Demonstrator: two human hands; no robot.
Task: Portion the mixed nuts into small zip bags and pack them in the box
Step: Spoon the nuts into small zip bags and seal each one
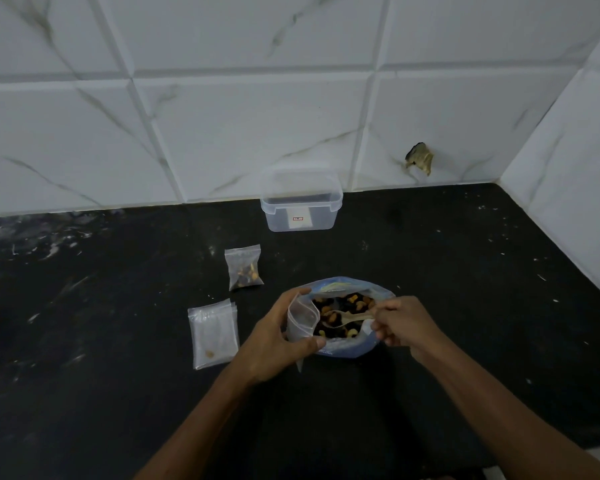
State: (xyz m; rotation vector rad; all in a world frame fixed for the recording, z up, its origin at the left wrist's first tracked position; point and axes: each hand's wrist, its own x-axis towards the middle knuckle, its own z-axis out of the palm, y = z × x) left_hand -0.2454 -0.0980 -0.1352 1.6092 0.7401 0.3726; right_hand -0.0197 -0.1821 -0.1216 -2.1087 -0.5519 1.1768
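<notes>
Nuts (340, 308) are filling the blue bag (352, 351); right hand (404, 323) is pinching a spoon (347, 317) there, left hand (277, 344) gripping an empty zip bag (300, 322). Clear box (300, 206) is sitting at twelve o'clock on black counter (464, 271).

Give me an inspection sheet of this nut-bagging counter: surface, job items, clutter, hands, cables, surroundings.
Surface: black counter, with pale specks and smears.
Job's things: big bag of mixed nuts open at centre; filled small bag lying behind and left of it; stack of empty zip bags further left, with a few crumbs; clear box at the wall, no bags seen inside.
Clutter: nothing seen beyond crumbs.
Hands: left hand holds an open small bag at the big bag's mouth; right hand pinches a pale spoon that lies among the nuts.
Cables: nothing seen.
Surroundings: white marbled wall tiles; one chipped hole at right.
</notes>
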